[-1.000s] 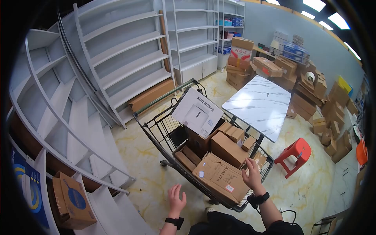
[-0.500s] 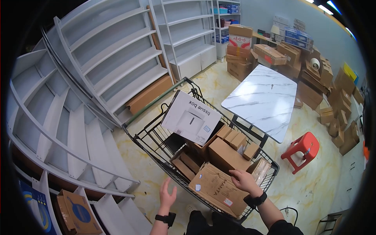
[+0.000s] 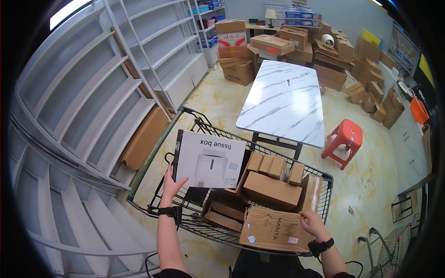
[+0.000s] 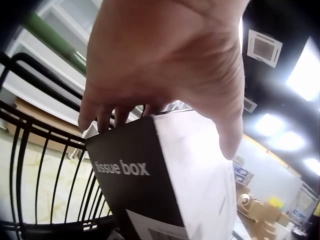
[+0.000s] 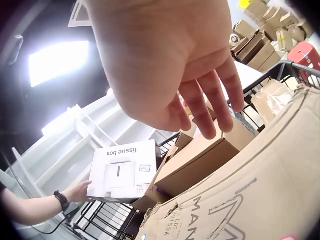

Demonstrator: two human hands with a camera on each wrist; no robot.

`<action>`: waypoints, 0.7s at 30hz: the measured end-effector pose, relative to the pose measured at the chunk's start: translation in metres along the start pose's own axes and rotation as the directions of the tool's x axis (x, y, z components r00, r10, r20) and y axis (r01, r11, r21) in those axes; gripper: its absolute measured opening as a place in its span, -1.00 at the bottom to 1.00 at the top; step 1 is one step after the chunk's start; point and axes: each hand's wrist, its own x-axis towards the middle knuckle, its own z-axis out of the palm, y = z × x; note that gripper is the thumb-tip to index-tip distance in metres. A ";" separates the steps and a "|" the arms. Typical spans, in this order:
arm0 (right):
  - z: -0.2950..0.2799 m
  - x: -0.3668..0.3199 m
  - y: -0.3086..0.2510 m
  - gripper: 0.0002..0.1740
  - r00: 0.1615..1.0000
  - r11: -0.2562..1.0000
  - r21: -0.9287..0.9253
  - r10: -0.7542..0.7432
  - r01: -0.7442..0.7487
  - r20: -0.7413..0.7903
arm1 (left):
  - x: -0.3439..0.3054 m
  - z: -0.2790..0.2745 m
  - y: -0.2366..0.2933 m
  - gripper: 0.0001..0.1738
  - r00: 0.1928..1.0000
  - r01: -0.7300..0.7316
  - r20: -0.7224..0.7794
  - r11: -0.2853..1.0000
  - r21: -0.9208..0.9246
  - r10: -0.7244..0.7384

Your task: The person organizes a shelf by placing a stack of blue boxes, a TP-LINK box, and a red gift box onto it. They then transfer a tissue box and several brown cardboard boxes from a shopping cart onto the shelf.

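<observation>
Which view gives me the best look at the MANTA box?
The head view: it shows most of the top of the MANTA box, lettering included, with the right hand over one corner. The right wrist view brings it closer, but the frame edge crops the box and its name. The left wrist view misses it.

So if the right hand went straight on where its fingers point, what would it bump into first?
Probably the plain brown box just past the MANTA box, because the right hand points towards it. Its height is hard to judge, though, so it might brush the MANTA box first.
</observation>
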 end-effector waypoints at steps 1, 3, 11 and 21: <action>0.003 -0.001 -0.005 -0.78 0.999 1.000 0.001 0.031 -0.031 -0.017 | 0.012 0.004 -0.010 0.09 1.000 -0.013 0.013 1.000 -0.003 0.013; 0.012 -0.004 -0.011 -0.79 0.998 0.999 0.014 0.040 -0.040 -0.048 | 0.026 0.008 -0.022 0.19 0.981 0.099 0.174 0.992 -0.073 -0.085; 0.027 -0.009 -0.021 -0.80 0.998 1.000 0.030 0.002 0.000 -0.067 | 0.031 0.011 -0.043 0.30 0.973 0.124 0.211 0.981 -0.151 -0.090; 0.014 0.000 0.005 -0.76 0.969 0.976 0.089 -0.210 0.199 0.133 | -0.105 -0.019 0.020 0.22 0.936 -0.073 -0.329 0.848 -0.526 -0.123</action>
